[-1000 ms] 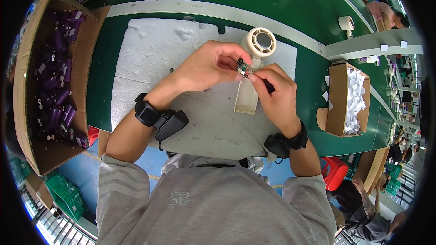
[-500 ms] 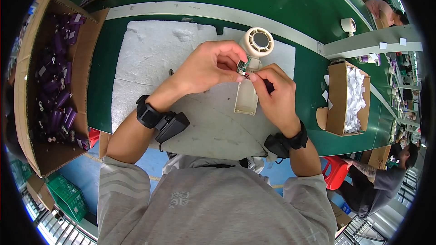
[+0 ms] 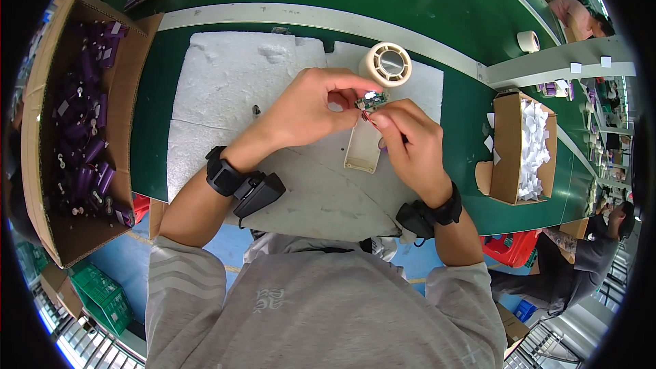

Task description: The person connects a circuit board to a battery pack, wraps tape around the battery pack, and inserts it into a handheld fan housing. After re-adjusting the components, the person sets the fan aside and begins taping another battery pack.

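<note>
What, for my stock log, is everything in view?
circuit board: one, green, centre
wires: several, partly red, centre
casing: one, cream, centre
fans: three clear, cream, upper half
bench: one, green, middle
foam: count unclear, white, on bench
boxes: several, brown, sides
batteries: many, purple, mostly left box
papers: many, white, mostly right box
crate: one clear, green, lower left
plastic item: one, red, right
co-workers: two clear, one dark-clothed, right
shirt: one, grey, bottom
wristbands: two, black, wrists
left hand: one, bare, centre
right hand: one, bare, centre
</note>
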A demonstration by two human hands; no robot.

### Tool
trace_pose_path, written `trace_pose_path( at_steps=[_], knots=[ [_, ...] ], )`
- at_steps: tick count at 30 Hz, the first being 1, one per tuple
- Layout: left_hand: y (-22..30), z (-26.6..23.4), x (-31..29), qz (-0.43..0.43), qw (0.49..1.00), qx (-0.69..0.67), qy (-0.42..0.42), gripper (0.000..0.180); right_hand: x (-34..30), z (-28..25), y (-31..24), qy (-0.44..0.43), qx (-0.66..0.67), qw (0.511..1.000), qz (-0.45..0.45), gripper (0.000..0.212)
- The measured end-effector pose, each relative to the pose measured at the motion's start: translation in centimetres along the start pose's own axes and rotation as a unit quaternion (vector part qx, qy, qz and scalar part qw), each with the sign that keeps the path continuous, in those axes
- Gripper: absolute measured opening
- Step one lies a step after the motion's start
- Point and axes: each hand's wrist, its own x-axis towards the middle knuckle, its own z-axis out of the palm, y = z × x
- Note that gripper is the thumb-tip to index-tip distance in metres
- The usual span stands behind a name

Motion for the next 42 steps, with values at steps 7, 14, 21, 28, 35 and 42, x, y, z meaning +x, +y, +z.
trace_pose_path(
  at_steps=[7,14,21,28,35,42],
  knots=[
    [0.5,0.4,-0.1,0.019,0.997,0.069,0.031,0.042,0.2,0.5,-1.4,0.073,0.043,0.987,0.136,0.033],
    [0.3,0.5,-0.1,0.035,0.992,0.114,0.027,0.037,0.4,0.3,-0.9,0.07,0.011,0.993,0.094,0.034],
    [-0.2,0.4,-0.1,0.077,0.99,0.115,0.038,0.03,0.4,0.2,-0.8,0.071,0.022,0.991,0.108,0.033],
    [-0.5,0.7,-0.2,0.113,0.982,0.144,0.045,0.026,0.1,-0.3,-0.7,0.059,-0.017,0.994,0.089,0.03],
    [-0.6,0.8,-0.1,0.127,0.978,0.159,0.048,0.026,0.2,-0.3,-0.2,0.062,-0.022,0.995,0.074,0.034],
    [-0.9,0.8,0.0,0.113,0.983,0.134,0.051,0.026,0.5,-0.7,-0.1,0.044,-0.028,0.996,0.076,0.037]
  ],
)
